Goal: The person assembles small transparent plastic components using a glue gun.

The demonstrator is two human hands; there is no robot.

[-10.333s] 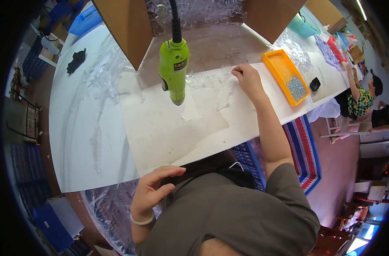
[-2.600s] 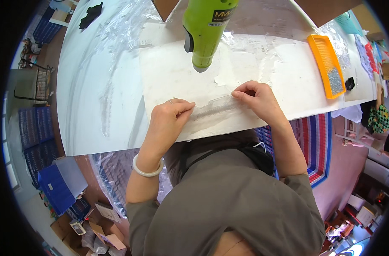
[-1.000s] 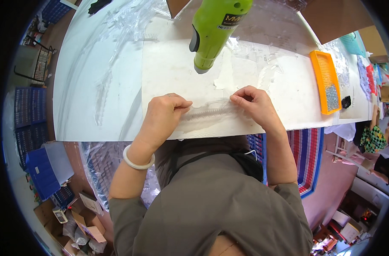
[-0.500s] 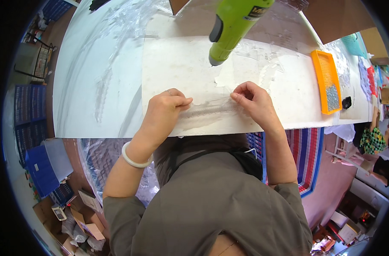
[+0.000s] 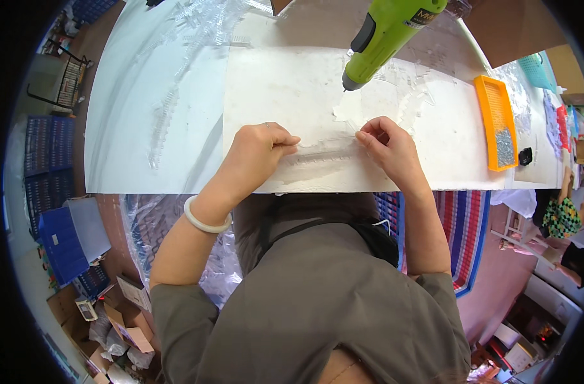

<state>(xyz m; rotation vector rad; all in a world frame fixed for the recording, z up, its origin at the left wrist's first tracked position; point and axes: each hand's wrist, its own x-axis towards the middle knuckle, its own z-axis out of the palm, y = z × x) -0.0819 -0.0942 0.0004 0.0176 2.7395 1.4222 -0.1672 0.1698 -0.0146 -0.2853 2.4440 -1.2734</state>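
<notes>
My left hand and my right hand each pinch one end of a long clear plastic strip that lies across a white board on the table. The strip has small teeth along it. A white bangle sits on my left wrist. A bright green power screwdriver hangs tip-down just above the board, a little beyond my right hand, and touches neither hand.
An orange tray holding small metal parts sits at the board's right end, with a small black object beside it. Piles of clear plastic strips lie on the left of the white table. Blue crates stand on the floor.
The hanging green screwdriver has swung to the right and slightly up. My hands stay pinched on the strip, almost unmoved.
</notes>
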